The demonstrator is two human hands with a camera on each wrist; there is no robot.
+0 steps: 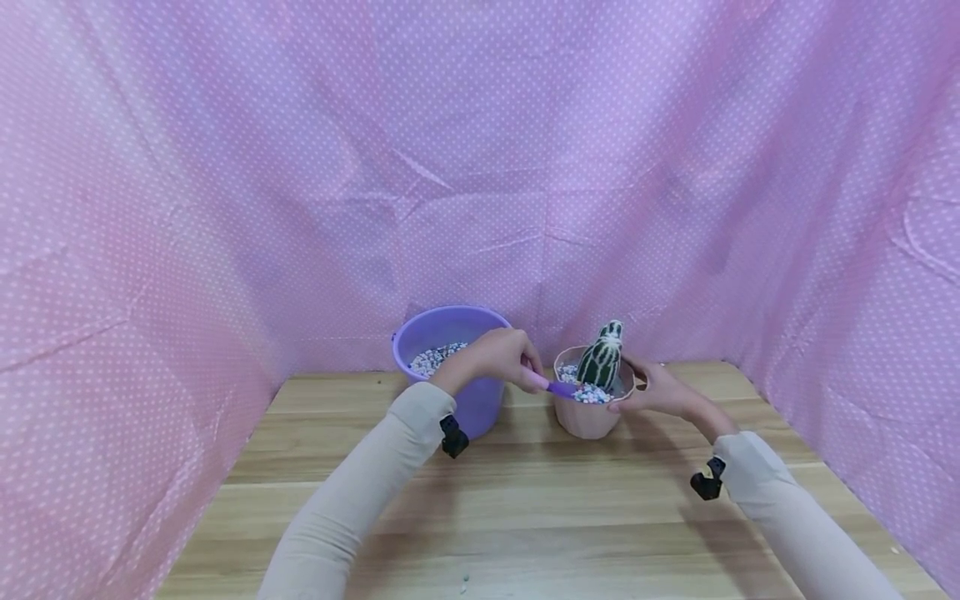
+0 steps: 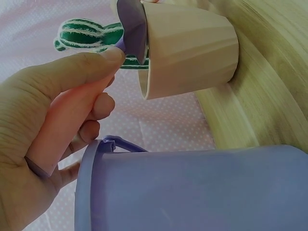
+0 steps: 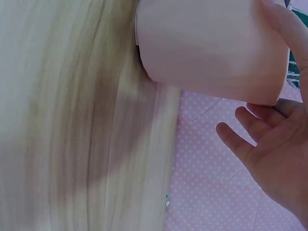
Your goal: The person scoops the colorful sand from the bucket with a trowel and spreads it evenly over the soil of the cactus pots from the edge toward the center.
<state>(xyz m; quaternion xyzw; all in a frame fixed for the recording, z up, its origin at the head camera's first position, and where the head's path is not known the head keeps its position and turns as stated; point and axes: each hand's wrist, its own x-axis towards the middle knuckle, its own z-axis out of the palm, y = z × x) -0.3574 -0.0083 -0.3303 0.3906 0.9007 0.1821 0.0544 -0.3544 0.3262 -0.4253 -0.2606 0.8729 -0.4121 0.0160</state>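
Note:
My left hand (image 1: 498, 357) grips the pink handle of a small toy shovel (image 2: 67, 125), its thumb pressed along the top of the handle. The shovel's purple blade is at the rim of a pale pink flower pot (image 1: 587, 419). Small coloured pebbles (image 1: 594, 395) show at the blade's tip; I cannot tell whether they lie on it or in the pot. A green cactus with white stripes (image 1: 600, 364) leans in the pot. My right hand (image 1: 663, 392) holds the pot's right side by the rim, thumb in front, other fingers around the far side.
Left of the pot stands a purple bucket (image 1: 480, 410) with pebbles (image 1: 437, 358) inside, below my left forearm. Both containers stand on a wooden table (image 1: 525, 517) near its back edge. A pink dotted cloth (image 1: 480, 167) hangs behind. Tiny loose pebbles lie near the front.

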